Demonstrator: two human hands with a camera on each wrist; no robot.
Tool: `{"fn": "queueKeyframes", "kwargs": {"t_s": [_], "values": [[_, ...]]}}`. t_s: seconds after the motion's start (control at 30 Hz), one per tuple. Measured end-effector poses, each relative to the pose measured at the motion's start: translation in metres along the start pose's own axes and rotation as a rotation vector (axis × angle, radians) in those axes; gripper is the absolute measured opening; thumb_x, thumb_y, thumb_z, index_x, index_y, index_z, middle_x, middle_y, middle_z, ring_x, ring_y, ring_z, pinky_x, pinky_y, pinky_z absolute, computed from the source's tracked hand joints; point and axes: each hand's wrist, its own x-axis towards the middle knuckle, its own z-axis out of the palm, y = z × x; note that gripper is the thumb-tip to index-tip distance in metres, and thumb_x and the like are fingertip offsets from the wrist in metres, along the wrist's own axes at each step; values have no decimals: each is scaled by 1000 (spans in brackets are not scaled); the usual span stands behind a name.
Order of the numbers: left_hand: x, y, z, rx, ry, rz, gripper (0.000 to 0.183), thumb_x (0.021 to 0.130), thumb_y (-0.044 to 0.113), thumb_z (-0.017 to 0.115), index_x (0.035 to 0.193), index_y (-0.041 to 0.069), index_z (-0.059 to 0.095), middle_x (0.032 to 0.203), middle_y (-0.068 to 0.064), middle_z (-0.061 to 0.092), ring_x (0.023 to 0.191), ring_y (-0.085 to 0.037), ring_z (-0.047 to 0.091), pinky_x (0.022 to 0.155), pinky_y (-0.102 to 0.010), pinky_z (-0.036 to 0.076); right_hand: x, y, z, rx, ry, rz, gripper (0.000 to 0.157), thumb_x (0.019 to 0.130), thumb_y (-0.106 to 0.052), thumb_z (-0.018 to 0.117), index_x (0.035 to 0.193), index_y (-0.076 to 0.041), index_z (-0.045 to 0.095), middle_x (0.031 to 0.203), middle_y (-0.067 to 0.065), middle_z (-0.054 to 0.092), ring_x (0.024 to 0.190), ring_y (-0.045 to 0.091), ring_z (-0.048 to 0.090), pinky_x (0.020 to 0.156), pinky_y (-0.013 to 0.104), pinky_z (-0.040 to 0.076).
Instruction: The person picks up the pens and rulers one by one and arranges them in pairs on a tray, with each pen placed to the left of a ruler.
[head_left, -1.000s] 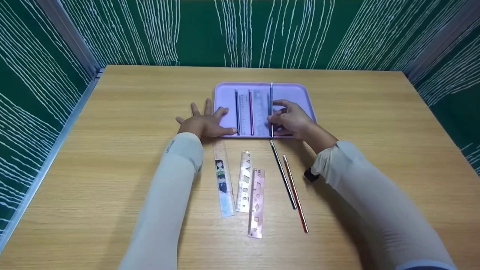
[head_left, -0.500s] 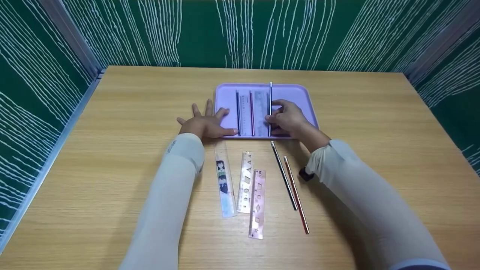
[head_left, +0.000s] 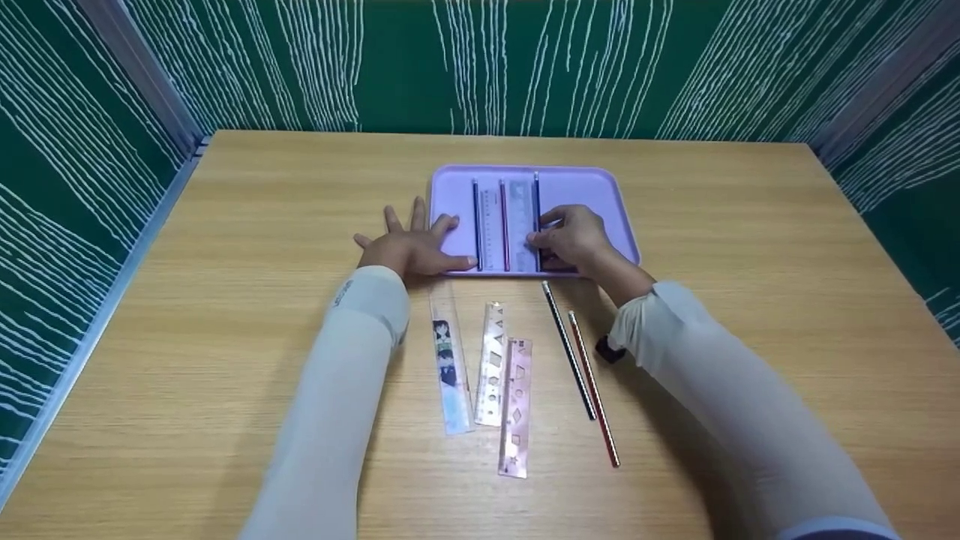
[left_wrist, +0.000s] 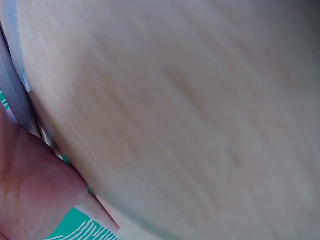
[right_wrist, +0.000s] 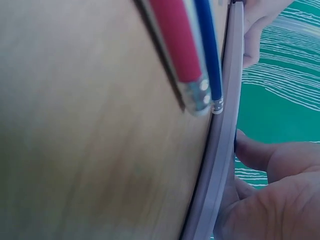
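In the head view a lilac tray [head_left: 589,181] holds a row of pencils and clear rulers. My right hand [head_left: 576,236] pinches a dark blue pencil [head_left: 536,196] between thumb and fingers, low over the tray, along the right side of a wide clear ruler [head_left: 519,217]. To the left lie a pink pencil [head_left: 503,217], a narrow clear ruler [head_left: 488,225] and another dark pencil [head_left: 477,217]. My left hand [head_left: 412,249] rests spread at the tray's left edge, its thumb over the front corner. The right wrist view shows the tray's rim [right_wrist: 216,160] beside the right hand [right_wrist: 280,195].
On the wooden table [head_left: 225,337], in front of the tray, lie a ruler with a cartoon picture [head_left: 448,375], a clear stencil ruler [head_left: 491,360] and a pink stencil ruler [head_left: 514,412]. Right of them are a dark pencil [head_left: 568,350] and a red pencil [head_left: 595,391].
My right hand has moved slightly left and lowered the dark blue pencil into the tray, beside the wide clear ruler. The left hand stays in place.
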Motion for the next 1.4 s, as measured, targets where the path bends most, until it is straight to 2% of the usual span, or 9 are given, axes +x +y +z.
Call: {"fn": "queueKeyframes", "kwargs": {"t_s": [0.33,0.5,0.63,0.77,0.93,1.07,1.2,1.27,1.4], "values": [[0,0,-1,5,-5,4,101,81,84,54,160,52,2,168,0,-31,149,-48,-33,103,-89,-12,-2,0,3,-67,56,-47,43,90,-20,81,126,-3,63,106,12,66,78,16,72,65,28,63],[-1,0,-1,-8,-11,8,101,81,84,55,160,52,2,168,0,-32,149,-47,-34,103,-88,-13,-5,0,4,-155,55,-69,39,92,-24,78,123,-5,62,102,12,68,78,16,71,65,25,60],[-1,0,-1,-10,-6,12,101,81,83,55,160,52,1,168,0,-32,149,-47,-34,103,-88,-13,-6,1,5,-177,45,-73,39,94,-25,76,124,-6,60,102,12,69,80,17,72,65,24,59],[0,-1,-1,1,-3,9,102,80,86,54,160,52,0,168,0,-32,148,-48,-34,102,-89,-13,-9,0,4,-177,33,-66,43,93,-24,77,127,-5,59,105,12,66,83,18,70,68,25,58],[0,-1,-1,20,-11,11,102,79,89,50,159,54,-2,166,1,-34,147,-48,-34,100,-90,-13,-17,-2,2,-190,33,-96,56,91,-25,79,136,-4,51,107,12,64,87,20,66,72,28,55],[0,-1,-1,18,-10,8,101,79,89,51,159,55,-1,167,1,-34,148,-48,-34,100,-90,-12,-23,-4,1,-181,67,-128,67,90,-25,80,142,-5,44,106,10,63,88,22,67,72,29,56],[0,0,0,7,-8,6,102,79,88,53,160,54,0,167,1,-34,148,-48,-34,101,-89,-13,-30,-6,3,-134,79,-146,69,89,-24,81,143,-6,42,106,10,62,86,22,68,70,28,60],[1,0,0,2,-3,8,103,78,88,54,160,53,1,167,0,-33,148,-48,-34,101,-89,-13,-35,-8,6,-84,52,-148,69,89,-21,81,143,-6,42,108,11,60,86,23,70,70,30,62],[1,-1,0,6,2,9,103,79,88,53,160,53,0,167,0,-33,148,-48,-34,101,-89,-13,-46,-8,11,52,-55,-116,68,88,-14,81,142,-5,41,111,15,57,84,29,74,73,38,65]]}}
